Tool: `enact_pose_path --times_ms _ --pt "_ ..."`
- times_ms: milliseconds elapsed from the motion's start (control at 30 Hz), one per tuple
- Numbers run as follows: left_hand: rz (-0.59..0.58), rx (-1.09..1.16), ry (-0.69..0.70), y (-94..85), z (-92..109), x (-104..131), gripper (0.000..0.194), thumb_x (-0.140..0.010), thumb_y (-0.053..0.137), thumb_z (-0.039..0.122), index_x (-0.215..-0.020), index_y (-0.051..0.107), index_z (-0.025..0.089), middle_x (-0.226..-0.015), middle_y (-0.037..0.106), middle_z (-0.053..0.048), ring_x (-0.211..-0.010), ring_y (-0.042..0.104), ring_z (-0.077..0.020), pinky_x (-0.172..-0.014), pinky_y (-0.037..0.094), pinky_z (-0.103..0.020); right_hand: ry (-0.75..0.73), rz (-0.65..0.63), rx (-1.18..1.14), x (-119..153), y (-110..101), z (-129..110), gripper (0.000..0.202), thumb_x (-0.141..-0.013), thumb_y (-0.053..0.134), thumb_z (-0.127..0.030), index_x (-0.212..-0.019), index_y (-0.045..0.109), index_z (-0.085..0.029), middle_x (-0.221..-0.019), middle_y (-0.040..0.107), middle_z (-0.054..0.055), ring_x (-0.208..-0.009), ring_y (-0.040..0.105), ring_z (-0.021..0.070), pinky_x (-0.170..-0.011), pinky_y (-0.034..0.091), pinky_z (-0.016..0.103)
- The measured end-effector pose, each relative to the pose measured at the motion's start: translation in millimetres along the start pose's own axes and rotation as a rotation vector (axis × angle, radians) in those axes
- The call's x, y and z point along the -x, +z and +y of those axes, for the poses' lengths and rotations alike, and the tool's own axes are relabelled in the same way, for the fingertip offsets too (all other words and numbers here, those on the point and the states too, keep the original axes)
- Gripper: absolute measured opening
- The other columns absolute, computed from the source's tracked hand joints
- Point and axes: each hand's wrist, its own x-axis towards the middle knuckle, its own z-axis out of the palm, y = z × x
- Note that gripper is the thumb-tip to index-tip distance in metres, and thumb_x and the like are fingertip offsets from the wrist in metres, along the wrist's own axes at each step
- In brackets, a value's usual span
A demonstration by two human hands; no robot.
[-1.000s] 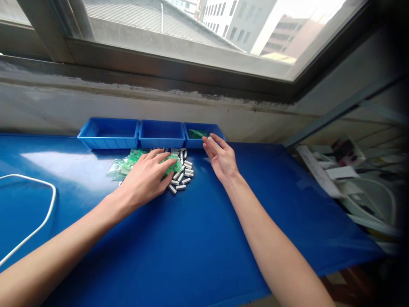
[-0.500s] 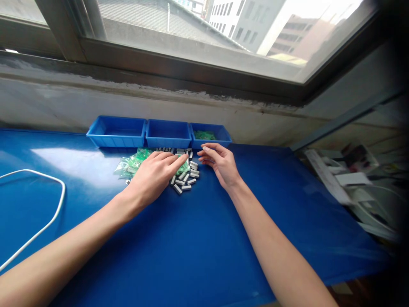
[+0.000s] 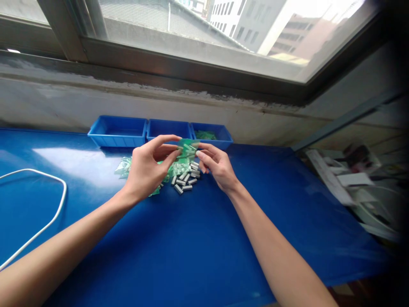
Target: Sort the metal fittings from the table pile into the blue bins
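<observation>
Between my hands is a small green plastic bag (image 3: 189, 148) with pale pieces showing inside. My left hand (image 3: 150, 164) pinches its left side between thumb and fingers. The fingertips of my right hand (image 3: 219, 166) grip its right edge. Below the bag lie several short grey metal pieces (image 3: 179, 189) on the blue table (image 3: 198, 247). More green bags (image 3: 124, 166) lie on the table, partly hidden behind my left hand.
Three blue bins stand against the wall: left (image 3: 119, 128), middle (image 3: 169, 128) and right (image 3: 220, 130), the right one holding green bags. A white cable (image 3: 62, 196) curves over the table's left side. Blurred equipment (image 3: 354, 179) stands beyond the right edge.
My left hand has lifted from the pile, turned, and now holds a green bag. My right hand's fingers have closed on the bag's other side.
</observation>
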Motion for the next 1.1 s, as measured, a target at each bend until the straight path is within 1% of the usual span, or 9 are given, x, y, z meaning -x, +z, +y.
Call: enact_pose_path --times_ms 100,200,367,467,600,700,867,1000,1100 --pt "-0.031 0.137 -0.11 -0.6 3 -2 0.041 -0.087 0.074 0.038 -0.12 0.066 0.017 -0.098 0.079 -0.008 -0.093 0.076 -0.0244 -0.086 0.063 -0.035 0.01 -0.032 0.005 2 4 -2 0.035 -0.078 0.08 -0.05 -0.097 0.073 -0.021 -0.071 0.067 -0.001 -0.047 0.041 0.0073 -0.048 0.036 0.025" --pt "-0.059 0.162 -0.143 -1.2 3 -3 0.045 -0.083 0.078 0.043 -0.119 0.067 0.017 -0.097 0.078 -0.009 -0.092 0.076 -0.0245 -0.085 0.063 -0.036 0.017 -0.036 0.014 3 5 -2 0.035 -0.074 0.082 -0.051 -0.083 0.073 -0.019 -0.061 0.061 -0.003 -0.047 0.043 0.0082 -0.048 0.037 0.025" --pt "-0.096 0.09 -0.122 -2.7 1 -4 0.043 -0.087 0.073 0.041 -0.122 0.065 0.018 -0.1 0.078 -0.009 -0.094 0.076 -0.0235 -0.084 0.063 -0.034 0.044 0.021 -0.039 0 4 3 0.033 -0.072 0.085 -0.046 -0.082 0.072 -0.018 -0.065 0.066 -0.001 -0.048 0.05 0.0086 -0.047 0.04 0.024" --pt "-0.133 -0.171 -0.019 -8.4 -4 -7 0.038 -0.093 0.064 0.036 -0.127 0.064 0.019 -0.107 0.076 -0.009 -0.099 0.074 -0.0229 -0.089 0.061 -0.036 0.061 0.203 -0.115 -4 2 11 0.039 -0.067 0.089 -0.042 -0.089 0.069 -0.018 -0.067 0.07 -0.001 -0.051 0.059 0.01 -0.05 0.046 0.023" --pt "-0.353 -0.62 0.245 -21.8 -12 -13 0.032 -0.096 0.059 0.035 -0.12 0.069 0.018 -0.122 0.071 -0.011 -0.118 0.063 -0.0288 -0.103 0.052 -0.046 0.07 0.54 -0.193 -14 -3 24 0.052 -0.058 0.095 -0.039 -0.089 0.058 -0.021 -0.067 0.072 -0.002 -0.064 0.072 0.0163 -0.058 0.057 0.024" --pt "-0.456 -0.807 0.299 -30.0 -12 -14 0.038 -0.097 0.058 0.043 -0.123 0.069 0.018 -0.13 0.066 -0.013 -0.131 0.052 -0.0332 -0.109 0.047 -0.05 0.021 0.64 -0.26 -21 -7 28 0.051 -0.057 0.096 -0.037 -0.085 0.056 -0.022 -0.076 0.075 0.001 -0.081 0.077 0.0192 -0.072 0.062 0.026" --pt "-0.432 -1.001 0.186 -31.0 -3 -8 0.06 -0.091 0.057 0.062 -0.138 0.061 0.024 -0.143 0.057 -0.015 -0.138 0.042 -0.0426 -0.105 0.046 -0.061 0.016 0.58 -0.268 -23 -10 25 0.043 -0.064 0.093 -0.038 -0.094 0.067 -0.021 -0.089 0.078 0.004 -0.096 0.076 0.0206 -0.084 0.063 0.029" --pt "-0.452 -1.053 0.114 -27.8 3 -4 0.065 -0.088 0.06 0.064 -0.14 0.059 0.025 -0.143 0.056 -0.017 -0.128 0.051 -0.0431 -0.097 0.051 -0.06 0.07 0.461 -0.219 -19 -6 26 0.034 -0.074 0.085 -0.041 -0.095 0.07 -0.02 -0.093 0.078 0.006 -0.081 0.075 0.018 -0.071 0.061 0.028" --pt "-0.463 -1.073 0.095 -29.2 2 -4 0.07 -0.085 0.064 0.065 -0.141 0.057 0.025 -0.142 0.056 -0.017 -0.127 0.051 -0.0446 -0.096 0.05 -0.061 0.006 0.329 0.025 -13 1 25 0.026 -0.083 0.076 -0.044 -0.093 0.072 -0.02 -0.089 0.077 0.006 -0.069 0.07 0.017 -0.064 0.057 0.03"
